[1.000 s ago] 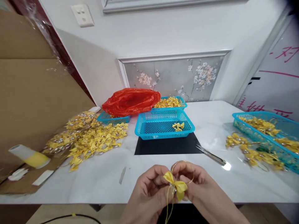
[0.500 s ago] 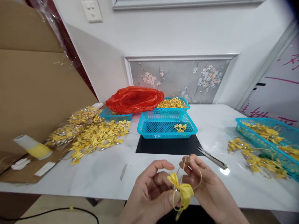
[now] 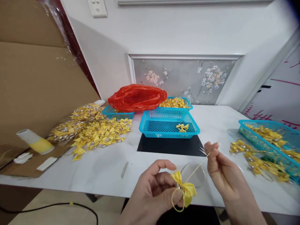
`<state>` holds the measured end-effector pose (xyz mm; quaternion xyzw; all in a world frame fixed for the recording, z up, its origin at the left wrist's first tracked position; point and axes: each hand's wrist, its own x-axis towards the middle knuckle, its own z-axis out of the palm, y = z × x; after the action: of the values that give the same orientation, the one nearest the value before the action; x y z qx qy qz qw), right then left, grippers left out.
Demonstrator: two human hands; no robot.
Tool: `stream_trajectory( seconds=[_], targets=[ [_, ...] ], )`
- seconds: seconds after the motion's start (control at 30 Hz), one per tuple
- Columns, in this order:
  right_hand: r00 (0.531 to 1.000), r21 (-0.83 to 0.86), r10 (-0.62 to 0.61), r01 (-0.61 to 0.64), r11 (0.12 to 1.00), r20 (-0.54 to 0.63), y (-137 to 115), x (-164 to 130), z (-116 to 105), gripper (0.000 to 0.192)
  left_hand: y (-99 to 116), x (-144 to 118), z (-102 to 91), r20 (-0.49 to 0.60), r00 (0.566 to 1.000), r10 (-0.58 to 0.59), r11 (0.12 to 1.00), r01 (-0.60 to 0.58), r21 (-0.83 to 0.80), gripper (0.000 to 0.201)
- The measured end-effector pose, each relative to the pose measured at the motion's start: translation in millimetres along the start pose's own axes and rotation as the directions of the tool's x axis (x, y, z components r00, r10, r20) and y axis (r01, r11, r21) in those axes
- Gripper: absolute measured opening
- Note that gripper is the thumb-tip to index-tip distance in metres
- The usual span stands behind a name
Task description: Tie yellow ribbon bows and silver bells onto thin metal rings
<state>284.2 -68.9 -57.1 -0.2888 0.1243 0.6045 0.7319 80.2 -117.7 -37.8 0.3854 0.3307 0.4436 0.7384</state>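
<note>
Between the thumb and fingers of my left hand (image 3: 156, 190) is a yellow ribbon bow (image 3: 187, 190) with a small silvery bead at its middle. My right hand (image 3: 222, 168) is raised to the right, thumb and fingertips pinched on a thin yellow cord (image 3: 197, 168) that runs taut from the bow. Loops of the cord stand out around the bow. Partly behind my right fingertips lie the metal snips (image 3: 202, 151), only their tips showing. Beyond my hands, a blue basket (image 3: 168, 135) on a black mat (image 3: 168, 146) holds a small yellow bow (image 3: 182, 127).
Several yellow beaded bows (image 3: 98, 134) are heaped on the left, by a white-and-yellow cone (image 3: 35, 142) on cardboard. A red plastic bag (image 3: 137, 97) covers part of a rear basket. On the right stands another blue basket (image 3: 269, 147) of bows, with more bows (image 3: 260, 161) beside it.
My right hand has moved away from the bow, up and to the right, drawing the cord out straight. My left hand keeps its hold on the bow. The view has shifted slightly.
</note>
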Motion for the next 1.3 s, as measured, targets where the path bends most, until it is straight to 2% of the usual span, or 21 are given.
stream_trajectory(
  seconds=[0.17,0.27,0.37,0.53,0.77,0.87,0.93,1.0,1.07,1.13,1.23,1.3],
  targets=[
    [0.996,0.003,-0.092,0.092,0.996,-0.006,-12,18,-9,0.036,2,0,2.1,-0.002,1.0,-0.018,1.0,0.018,-0.014,0.039],
    [0.982,-0.025,-0.187,0.188,0.982,0.026,-15,28,-18,0.03,2,0,3.2,-0.002,1.0,-0.017,1.0,0.017,-0.02,0.038],
    [0.956,-0.065,-0.264,0.274,0.96,0.126,-17,32,-29,0.018,2,0,3.7,0.01,1.0,-0.006,1.0,0.007,-0.029,0.037],
    [0.889,-0.114,-0.325,0.378,0.919,0.324,-17,33,-40,0.019,2,-2,5.4,-0.008,1.0,0.025,0.999,-0.025,-0.039,0.038],
    [0.813,-0.211,-0.377,0.504,0.838,0.444,-10,25,-40,0.027,5,-5,12.1,-0.038,0.997,0.065,0.998,-0.065,0.003,0.023],
    [0.818,-0.335,-0.284,0.485,0.808,0.5,-4,3,-39,0.031,3,-4,14.7,-0.062,0.994,0.085,0.996,-0.085,0.009,0.023],
    [0.814,-0.522,-0.1,0.456,0.721,0.572,1,-17,-39,0.02,1,-3,15.8,-0.076,0.991,0.112,0.994,-0.111,0.013,0.025],
    [0.754,-0.662,0.111,0.484,0.573,0.648,6,-36,-38,0.02,-1,-2,15.7,-0.1,0.986,0.137,0.99,-0.133,0.038,0.028],
    [0.675,-0.7,0.255,0.544,0.462,0.693,11,-49,-33,0.024,-3,-2,14.2,-0.125,0.982,0.144,0.988,-0.136,0.07,0.031],
    [0.634,-0.695,0.289,0.617,0.37,0.717,15,-57,-27,0.024,-4,-3,11.1,-0.129,0.982,0.137,0.988,-0.126,0.087,0.032],
    [0.637,-0.679,0.235,0.686,0.262,0.734,20,-58,-18,0.033,-6,-3,4.6,-0.067,0.985,0.16,0.985,-0.155,0.08,0.042],
    [0.651,-0.683,0.209,0.684,0.255,0.73,22,-58,-15,0.036,-8,-3,0.8,-0.025,0.979,0.203,0.977,-0.201,0.071,0.053]
  ],
)
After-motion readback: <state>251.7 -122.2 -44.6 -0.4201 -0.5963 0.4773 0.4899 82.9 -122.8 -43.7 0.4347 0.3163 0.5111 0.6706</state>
